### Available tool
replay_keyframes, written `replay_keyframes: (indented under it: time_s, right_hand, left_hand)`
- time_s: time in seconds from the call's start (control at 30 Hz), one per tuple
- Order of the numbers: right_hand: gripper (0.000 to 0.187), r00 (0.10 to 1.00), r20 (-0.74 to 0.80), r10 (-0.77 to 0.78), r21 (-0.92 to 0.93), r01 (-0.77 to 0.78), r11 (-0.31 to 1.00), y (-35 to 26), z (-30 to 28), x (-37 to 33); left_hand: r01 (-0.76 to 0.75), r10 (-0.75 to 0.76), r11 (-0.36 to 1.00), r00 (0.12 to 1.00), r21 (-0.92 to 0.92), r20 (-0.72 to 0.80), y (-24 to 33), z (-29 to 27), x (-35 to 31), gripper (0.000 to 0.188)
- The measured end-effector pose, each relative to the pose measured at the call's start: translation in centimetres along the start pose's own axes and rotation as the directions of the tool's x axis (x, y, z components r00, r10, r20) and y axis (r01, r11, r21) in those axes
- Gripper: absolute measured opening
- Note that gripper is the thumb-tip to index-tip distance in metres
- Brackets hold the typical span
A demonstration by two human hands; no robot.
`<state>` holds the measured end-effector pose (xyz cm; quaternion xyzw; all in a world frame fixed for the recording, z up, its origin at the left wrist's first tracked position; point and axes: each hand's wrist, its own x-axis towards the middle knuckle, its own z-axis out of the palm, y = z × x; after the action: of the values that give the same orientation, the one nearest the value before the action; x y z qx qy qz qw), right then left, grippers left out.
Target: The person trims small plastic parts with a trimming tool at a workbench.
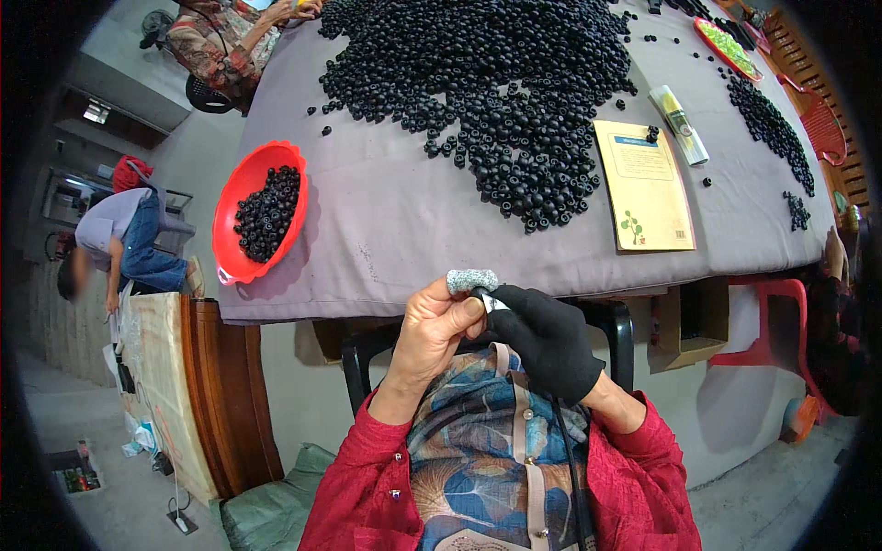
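Observation:
My left hand [427, 326] is bare except for a grey knitted sleeve [471, 280] on one finger. My right hand [551, 342] wears a black glove with a white patch near a fingertip. Just off the near table edge, the fingertips of both hands meet in a pinch, and whatever they hold is too small and hidden to name. Beyond them, a large heap of small black ring-like pieces [537, 147] spreads over the grey tablecloth [386, 248]. To the left, a red scalloped bowl [223, 234] contains more black pieces [266, 216].
A yellow booklet [657, 197] and a clear tube-like package [680, 124] lie right of the heap. A red tray of green pieces [728, 46] sits at the far right. One person [216, 55] sits at the far left corner; another [133, 234] bends farther left.

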<state>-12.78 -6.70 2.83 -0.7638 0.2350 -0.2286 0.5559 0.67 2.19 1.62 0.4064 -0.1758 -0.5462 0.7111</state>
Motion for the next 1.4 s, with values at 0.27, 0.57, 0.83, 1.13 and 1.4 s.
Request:
replay_keyframes:
  time_s: [0.27,0.57,0.83,1.13,1.4]
  right_hand:
    - [0.026,0.999,0.015,0.031,0.073,-0.032,0.997,0.3,-0.1,0.0]
    - [0.026,0.999,0.044,0.014,0.075,-0.017,0.997,0.5,-0.3,0.1]
    - [0.025,0.996,0.066,-0.055,0.015,0.055,0.998,0.5,-0.4,0.2]
    - [0.024,0.999,0.046,0.025,0.090,-0.029,0.996,0.2,-0.1,0.4]
    - [0.023,0.992,0.060,0.111,0.185,-0.121,0.975,0.6,-0.2,0.4]
  left_hand:
    - [0.022,-0.022,0.999,1.000,-0.039,-0.009,-0.3,-0.2,0.1,0.019]
    - [0.058,-0.061,0.992,0.998,-0.113,-0.017,-0.3,-0.1,-0.2,0.017]
    - [0.039,-0.040,0.994,0.999,-0.098,-0.014,-0.3,0.2,-0.4,0.019]
    - [0.032,-0.033,0.999,0.997,-0.009,-0.066,-0.3,0.1,-0.5,0.019]
    - [0.034,-0.040,0.996,0.996,-0.078,-0.073,-0.8,0.2,-0.1,0.017]
